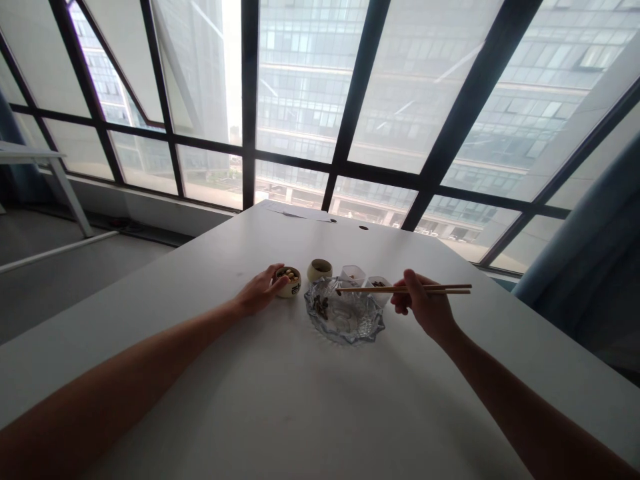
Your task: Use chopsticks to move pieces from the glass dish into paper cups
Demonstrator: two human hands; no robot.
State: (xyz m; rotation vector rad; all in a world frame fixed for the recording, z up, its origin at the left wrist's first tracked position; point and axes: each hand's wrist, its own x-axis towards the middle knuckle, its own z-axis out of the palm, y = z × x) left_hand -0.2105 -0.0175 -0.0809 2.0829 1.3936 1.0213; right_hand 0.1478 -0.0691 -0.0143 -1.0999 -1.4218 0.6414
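My left hand [260, 289] is wrapped round the near-left side of a small cream cup [287, 291] with dark lettering, filled with nuts or seeds. In my right hand [425, 303] is a pair of wooden chopsticks [383, 289], pointing left, with a small dark piece at their tips. The tips are over a clear glass dish [357, 331] with a jagged rim. Dark seed-like pieces [321, 307] lie in its left part. Behind the dish stand a second cream cup [319, 269] and two small translucent containers, one with few bits [353, 272], one with dark pieces [379, 283].
All of this stands on a white table [285, 400]. White paper [300, 212] lies at its far edge, near two dark round holes. Beyond are black-framed windows [340, 163]. A blue curtain [585, 247] hangs at the right, and another white table [30, 153] stands at the left.
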